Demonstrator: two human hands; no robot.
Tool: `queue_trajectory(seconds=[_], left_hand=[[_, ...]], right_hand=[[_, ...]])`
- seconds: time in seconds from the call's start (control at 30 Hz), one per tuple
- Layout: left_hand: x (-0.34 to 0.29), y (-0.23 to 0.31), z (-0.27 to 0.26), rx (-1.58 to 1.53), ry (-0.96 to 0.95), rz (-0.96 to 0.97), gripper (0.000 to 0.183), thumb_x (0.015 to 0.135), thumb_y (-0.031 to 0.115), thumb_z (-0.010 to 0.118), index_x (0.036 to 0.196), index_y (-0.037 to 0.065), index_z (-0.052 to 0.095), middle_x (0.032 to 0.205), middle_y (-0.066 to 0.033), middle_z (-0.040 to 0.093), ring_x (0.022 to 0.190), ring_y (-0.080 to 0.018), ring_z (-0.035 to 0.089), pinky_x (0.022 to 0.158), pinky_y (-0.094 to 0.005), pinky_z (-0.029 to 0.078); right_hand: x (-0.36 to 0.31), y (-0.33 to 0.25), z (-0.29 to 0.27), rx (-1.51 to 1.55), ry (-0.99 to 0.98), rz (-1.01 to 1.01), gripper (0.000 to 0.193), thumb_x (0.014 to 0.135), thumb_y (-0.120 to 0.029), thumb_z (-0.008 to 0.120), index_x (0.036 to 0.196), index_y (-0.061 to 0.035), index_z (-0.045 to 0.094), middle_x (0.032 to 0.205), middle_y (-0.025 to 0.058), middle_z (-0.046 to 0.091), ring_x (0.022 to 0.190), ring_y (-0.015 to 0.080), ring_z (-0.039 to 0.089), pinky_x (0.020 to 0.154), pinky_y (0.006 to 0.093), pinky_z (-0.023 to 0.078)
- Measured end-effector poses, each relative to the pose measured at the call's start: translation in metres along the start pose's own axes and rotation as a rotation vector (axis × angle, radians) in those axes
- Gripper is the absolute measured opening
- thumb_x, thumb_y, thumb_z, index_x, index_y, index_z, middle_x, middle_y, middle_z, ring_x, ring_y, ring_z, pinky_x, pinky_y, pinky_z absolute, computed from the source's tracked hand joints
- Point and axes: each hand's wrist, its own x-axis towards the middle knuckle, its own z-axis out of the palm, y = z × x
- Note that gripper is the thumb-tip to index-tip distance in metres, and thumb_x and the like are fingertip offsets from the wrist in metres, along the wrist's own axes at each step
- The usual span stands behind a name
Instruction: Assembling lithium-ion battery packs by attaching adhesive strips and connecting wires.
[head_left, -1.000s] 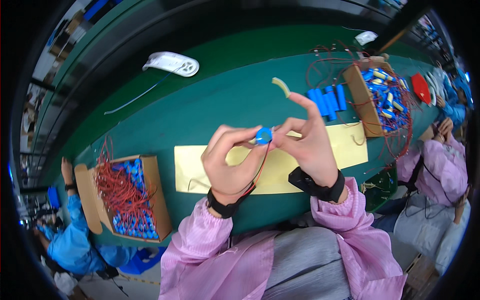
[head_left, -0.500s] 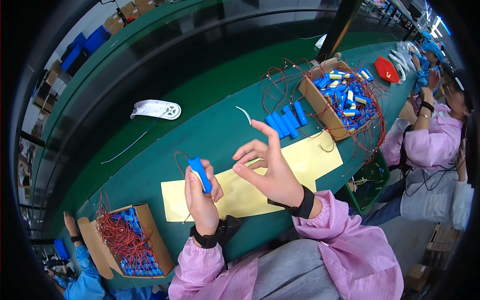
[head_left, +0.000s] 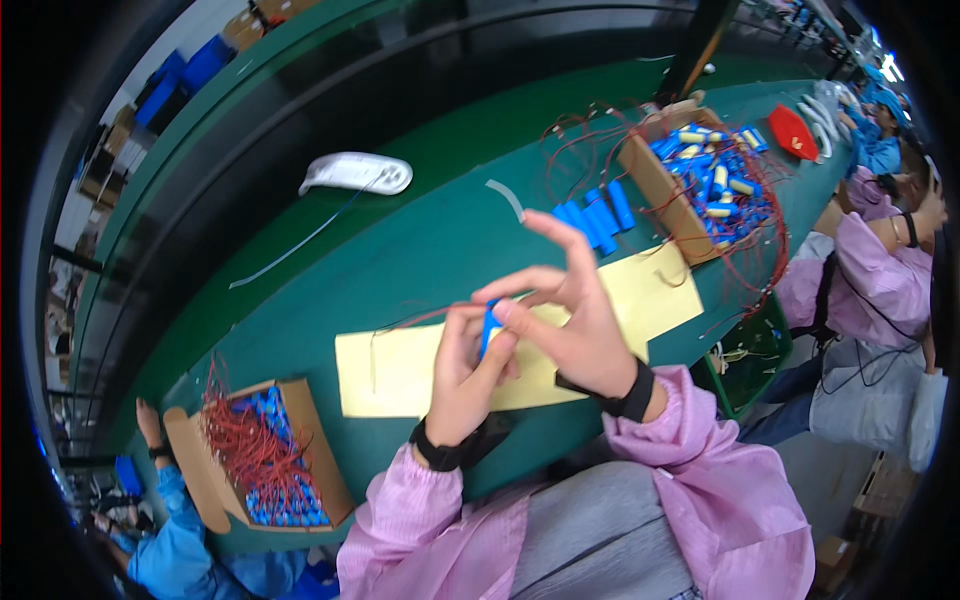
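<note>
Near the middle of the workbench's (head_left: 430, 260) front edge, above a pale yellow sheet (head_left: 385, 375), the left hand (head_left: 462, 375) has its fingers wrapped around a blue cylinder (head_left: 488, 328), whose upper part shows between the hands. The right hand (head_left: 582, 330) meets it there with thumb and bent fingers (whether they pinch it or only touch it, one cannot tell), while one finger stretches away with a pale strip (head_left: 508, 198) at its tip. Toward the bench's left end, an open carton (head_left: 325, 450) holds red wires (head_left: 245, 440) and blue cells. Loose blue cylinders (head_left: 600, 220) lie beyond the sheet's far right corner, beside a second carton (head_left: 658, 190).
</note>
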Motion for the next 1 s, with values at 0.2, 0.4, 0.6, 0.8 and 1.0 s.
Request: queue_trajectory(seconds=[0.2,0.4,0.6,0.8,1.0], left_hand=[[0.001,-0.001,-0.003,-0.194,-0.085,-0.119,0.026,0.101,0.028,0.04,0.117,0.007,0.043,0.078,0.0024,0.039,0.056,-0.0045,0.029,0.05,-0.0191,0.024],[0.0,0.004,-0.014,-0.134,-0.081,-0.161,0.035,0.101,0.037,0.036,0.111,0.006,0.046,0.072,0.004,0.035,0.053,-0.004,0.028,0.047,-0.0192,0.022],[0.009,0.0,-0.011,-0.101,0.188,0.143,0.03,0.101,0.031,0.04,0.113,0.005,0.044,0.088,-0.0024,0.048,0.075,-0.0124,0.051,0.067,-0.0259,0.042],[0.008,-0.001,-0.015,-0.211,0.172,-0.009,0.031,0.101,0.034,0.039,0.11,0.005,0.047,0.079,0.0012,0.042,0.061,-0.0066,0.039,0.053,-0.021,0.032],[0.011,-0.005,-0.016,-0.132,0.409,-0.007,0.026,0.101,0.033,0.04,0.101,0.008,0.048,0.073,0.0026,0.038,0.052,-0.0042,0.03,0.045,-0.0195,0.021]], right_hand=[[0.005,0.004,-0.006,-0.069,0.031,-0.006,0.064,0.085,0.0,0.061,0.138,-0.0052,0.025,0.097,0.0101,0.067,0.09,0.016,0.064,0.078,0.0274,0.048],[0.017,0.025,-0.043,-0.753,0.163,-0.111,0.071,0.077,0.001,0.067,0.136,-0.0069,0.029,0.096,0.0103,0.065,0.085,0.0231,0.065,0.072,0.032,0.05],[0.023,0.037,-0.06,-1.027,0.27,0.054,0.078,0.071,0.0,0.073,0.136,-0.0086,0.031,0.093,0.0111,0.062,0.083,0.0283,0.064,0.071,0.0357,0.051],[0.034,0.046,-0.059,-1.214,0.262,0.051,0.078,0.068,0.001,0.074,0.135,-0.0088,0.033,0.089,0.0106,0.061,0.084,0.0304,0.063,0.071,0.0378,0.051],[0.039,0.047,-0.06,-1.225,0.233,0.089,0.078,0.068,0.004,0.072,0.135,-0.011,0.034,0.089,0.0101,0.062,0.079,0.0311,0.065,0.07,0.039,0.052]])
